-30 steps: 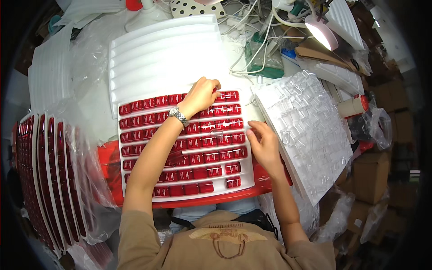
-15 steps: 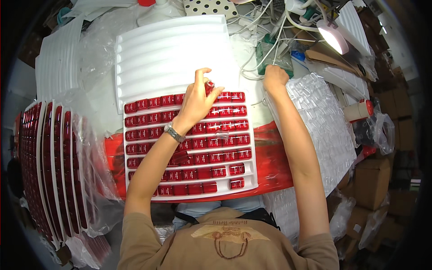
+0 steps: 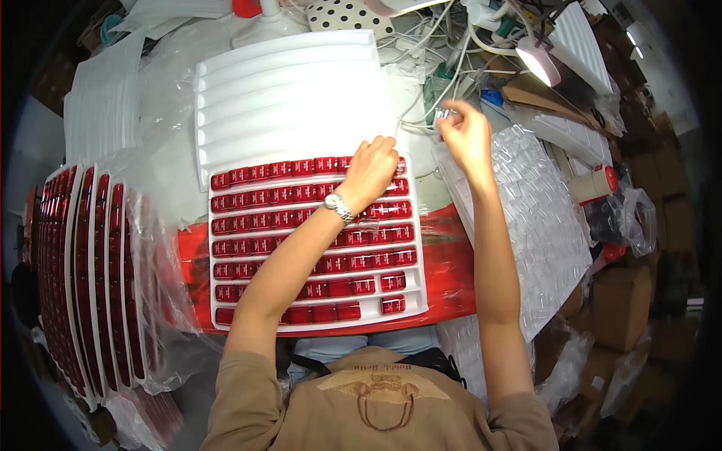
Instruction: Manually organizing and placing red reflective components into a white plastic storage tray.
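Two hands work above a white slotted tray (image 3: 301,98) whose near rows are filled with small red rectangular pieces (image 3: 301,225).

The left hand (image 3: 372,169) rests palm-down on the far-right end of the top filled row, fingers curled over the red pieces there; whether it pinches one cannot be told, since the fingertips are hidden under the knuckles. A metal wristwatch (image 3: 338,205) sits on that wrist, just behind the hand.

The right hand (image 3: 466,135) is raised off the tray, to the right of the left hand and slightly beyond it. Its thumb and forefinger are pinched on a small clear shiny piece (image 3: 445,114) — held in the air, apart from the tray. Directly below and to the right of this hand lies a clear blister sheet (image 3: 541,218) of similar small pieces.

Beyond the right hand — a tangle of white cables (image 3: 429,45). Well to the left of both hands stand filled trays on edge (image 3: 83,270), wrapped in clear plastic.
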A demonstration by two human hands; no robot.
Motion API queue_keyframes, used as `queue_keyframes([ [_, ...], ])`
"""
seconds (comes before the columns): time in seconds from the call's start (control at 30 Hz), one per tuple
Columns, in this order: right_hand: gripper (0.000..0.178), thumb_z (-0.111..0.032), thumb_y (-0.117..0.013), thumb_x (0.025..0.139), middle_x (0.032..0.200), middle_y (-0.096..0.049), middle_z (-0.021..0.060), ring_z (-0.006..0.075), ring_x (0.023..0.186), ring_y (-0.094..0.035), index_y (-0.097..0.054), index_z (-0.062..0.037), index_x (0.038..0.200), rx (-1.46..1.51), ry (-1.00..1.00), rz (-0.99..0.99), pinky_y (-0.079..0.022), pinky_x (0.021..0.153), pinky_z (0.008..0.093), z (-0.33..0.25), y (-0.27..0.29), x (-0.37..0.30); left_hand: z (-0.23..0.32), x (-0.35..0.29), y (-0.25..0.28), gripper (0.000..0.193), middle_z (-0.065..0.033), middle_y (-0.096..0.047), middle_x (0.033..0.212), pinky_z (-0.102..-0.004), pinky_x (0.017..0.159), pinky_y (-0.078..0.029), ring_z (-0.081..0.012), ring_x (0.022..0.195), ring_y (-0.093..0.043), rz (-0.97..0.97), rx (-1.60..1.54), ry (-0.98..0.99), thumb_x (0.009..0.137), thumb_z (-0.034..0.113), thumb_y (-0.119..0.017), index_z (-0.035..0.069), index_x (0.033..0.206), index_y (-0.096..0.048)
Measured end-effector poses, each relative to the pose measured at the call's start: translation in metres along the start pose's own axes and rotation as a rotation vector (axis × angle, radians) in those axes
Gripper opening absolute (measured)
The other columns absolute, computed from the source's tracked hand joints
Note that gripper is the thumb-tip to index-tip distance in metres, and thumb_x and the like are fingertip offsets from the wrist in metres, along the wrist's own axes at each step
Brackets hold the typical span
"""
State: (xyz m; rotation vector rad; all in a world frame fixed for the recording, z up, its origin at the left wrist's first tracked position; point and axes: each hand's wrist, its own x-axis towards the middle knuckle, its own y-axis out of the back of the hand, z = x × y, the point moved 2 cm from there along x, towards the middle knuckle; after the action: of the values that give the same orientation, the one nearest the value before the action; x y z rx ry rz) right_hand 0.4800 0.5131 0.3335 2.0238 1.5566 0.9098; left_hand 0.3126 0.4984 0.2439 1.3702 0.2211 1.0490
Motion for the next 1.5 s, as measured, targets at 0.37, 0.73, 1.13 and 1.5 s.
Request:
queue_keyframes([
  [0.37,0.023,-0.010,-0.072,0.078,0.074,-0.062,0.0132,0.0222,0.064,-0.061,-0.067,0.0034,0.095,0.260,0.305,-0.049,-0.048,0.059,0.0309,-0.031,0.000,-0.097,0.040,-0.036,0.052,0.029,-0.0109,-0.063,0.095,-0.0287,0.072,-0.052,-0.0172,0.081,-0.062,0.044,-1.249,0.402,0.089,0.012,-0.063,0.000,0.113,-0.052],
  [0.73,0.017,-0.012,-0.073,0.072,0.104,-0.057,0.0092,0.0298,0.096,-0.054,-0.069,-0.0065,0.088,-0.769,0.050,0.017,-0.042,0.077,0.0463,0.021,0.043,-0.061,0.040,-0.012,0.004,0.022,-0.0125,-0.062,0.071,-0.0381,0.071,-0.046,-0.0286,0.078,-0.059,-0.038,-0.056,0.051,0.062,0.001,-0.067,0.005,0.083,-0.063],
  [1.13,0.012,0.006,-0.070,0.075,0.093,-0.066,0.0084,0.0091,0.073,-0.059,-0.065,0.0017,0.085,0.567,0.121,0.294,-0.049,0.065,0.0225,0.003,0.031,-0.078,0.039,-0.019,0.054,0.026,-0.0089,-0.068,0.091,-0.0238,0.074,-0.050,-0.0106,0.084,-0.064,0.220,-1.107,0.334,0.072,-0.001,-0.075,0.001,0.096,-0.063],
  [1.5,0.017,-0.002,-0.063,0.083,0.098,-0.067,0.0144,0.0237,0.106,-0.058,-0.066,0.0019,0.099,0.601,0.434,-0.123,-0.045,0.090,0.0344,-0.010,-0.014,-0.070,-0.016,-0.016,0.066,0.030,-0.0027,-0.065,0.094,-0.0230,0.075,-0.051,-0.0085,0.082,-0.061,0.138,-1.390,0.590,0.078,0.003,-0.075,0.001,0.103,-0.060],
])
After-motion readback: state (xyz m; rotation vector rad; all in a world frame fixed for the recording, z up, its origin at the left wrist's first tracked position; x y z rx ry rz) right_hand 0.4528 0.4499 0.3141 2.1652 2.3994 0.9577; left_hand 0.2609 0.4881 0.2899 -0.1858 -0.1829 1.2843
